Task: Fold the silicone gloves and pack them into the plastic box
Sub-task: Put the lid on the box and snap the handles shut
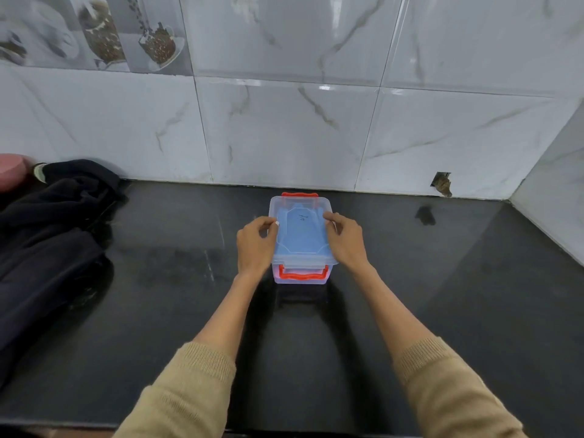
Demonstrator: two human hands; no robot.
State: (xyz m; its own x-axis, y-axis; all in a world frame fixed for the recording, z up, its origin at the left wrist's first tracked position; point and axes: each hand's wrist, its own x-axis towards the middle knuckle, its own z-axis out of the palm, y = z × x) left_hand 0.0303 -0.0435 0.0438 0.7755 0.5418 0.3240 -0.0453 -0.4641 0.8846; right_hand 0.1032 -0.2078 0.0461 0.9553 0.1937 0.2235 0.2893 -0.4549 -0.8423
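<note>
A small clear plastic box with red latch handles at its near and far ends stands on the black counter, close to the wall. Its clear lid lies on top. Blue silicone gloves show through the lid, lying inside the box. My left hand rests against the box's left side, fingertips curled on the lid's left edge. My right hand sits on the right side, thumb and fingers on the lid's right edge.
A dark cloth is heaped on the counter at the left, with a pink object behind it. White marbled tile walls rise at the back and right. The glossy counter has its front edge near my sleeves.
</note>
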